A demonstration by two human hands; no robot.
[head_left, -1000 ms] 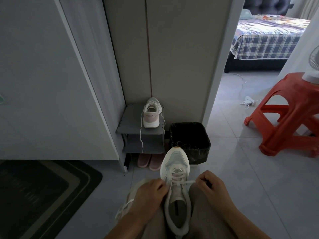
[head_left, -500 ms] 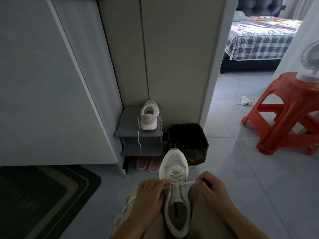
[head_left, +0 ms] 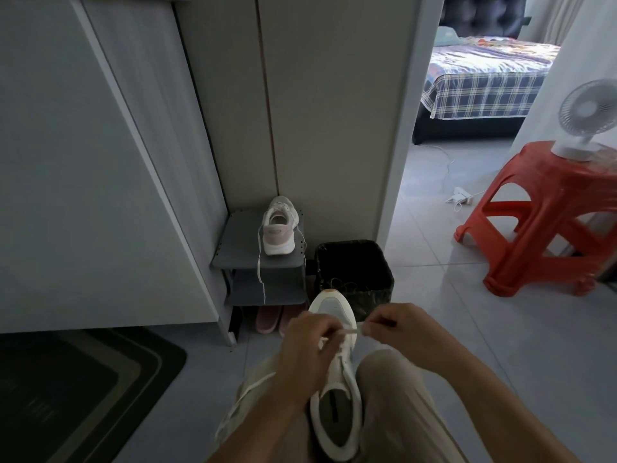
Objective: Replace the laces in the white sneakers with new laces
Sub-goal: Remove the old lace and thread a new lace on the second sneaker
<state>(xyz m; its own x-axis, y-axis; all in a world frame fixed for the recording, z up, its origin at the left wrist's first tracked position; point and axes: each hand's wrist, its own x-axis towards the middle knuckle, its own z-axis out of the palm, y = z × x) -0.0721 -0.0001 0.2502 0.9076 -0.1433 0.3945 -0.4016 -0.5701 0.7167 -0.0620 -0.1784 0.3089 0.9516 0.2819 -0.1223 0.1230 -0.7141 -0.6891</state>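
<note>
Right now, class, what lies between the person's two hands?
A short white lace spans from left hand to right hand, above the white sneaker; head view.

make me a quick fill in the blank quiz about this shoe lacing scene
1. The white fan stands on a ____ stool.
2. A white ____ is stretched between the left hand and the right hand, over the white sneaker.
3. The pink-heeled sneaker sits on the ____ shelf of the grey rack.
4. Beside the rack stands a ____ bin.
Missing words: red; lace; top; black.
</note>
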